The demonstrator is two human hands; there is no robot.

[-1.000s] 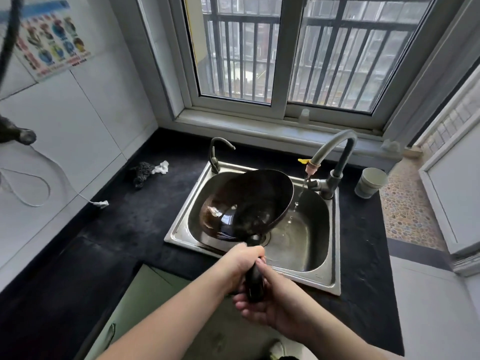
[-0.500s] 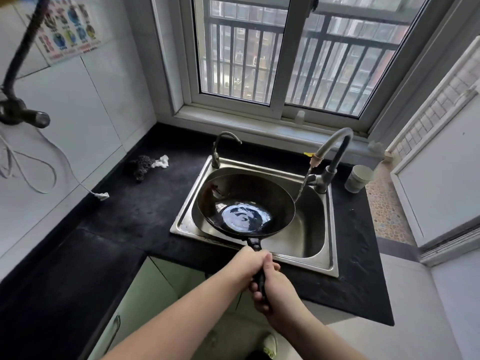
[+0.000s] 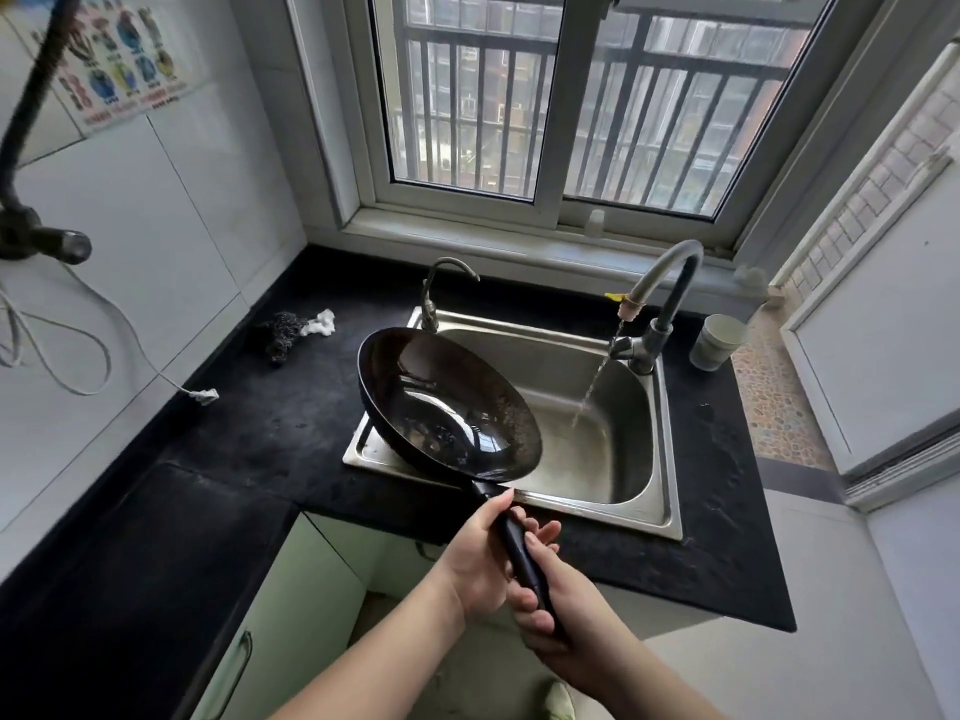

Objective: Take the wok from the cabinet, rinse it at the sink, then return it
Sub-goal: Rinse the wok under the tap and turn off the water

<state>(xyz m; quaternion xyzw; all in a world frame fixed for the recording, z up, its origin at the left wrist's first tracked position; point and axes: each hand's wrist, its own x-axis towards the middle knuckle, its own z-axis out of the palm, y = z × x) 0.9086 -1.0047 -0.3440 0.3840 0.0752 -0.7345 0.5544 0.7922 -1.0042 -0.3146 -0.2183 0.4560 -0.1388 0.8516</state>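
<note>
Over the steel sink (image 3: 660, 459), I'm gripping the wok (image 3: 447, 407) handle, left hand (image 3: 480, 563) and right hand (image 3: 550, 610) both clenched; fingertips hidden.

One wok (image 3: 449, 407). One sink (image 3: 631, 504), set in one black desk (image 3: 270, 423). Two taps: a small one (image 3: 441, 291) at the sink's 11 o'clock and a large one (image 3: 657, 314) at 1 o'clock (this one has water running). One cup (image 3: 719, 341) at 2 o'clock. One scrubber (image 3: 283, 332) with one white scrap (image 3: 322, 323) at 10 o'clock. Two hands: left (image 3: 480, 561), right (image 3: 550, 602).
</note>
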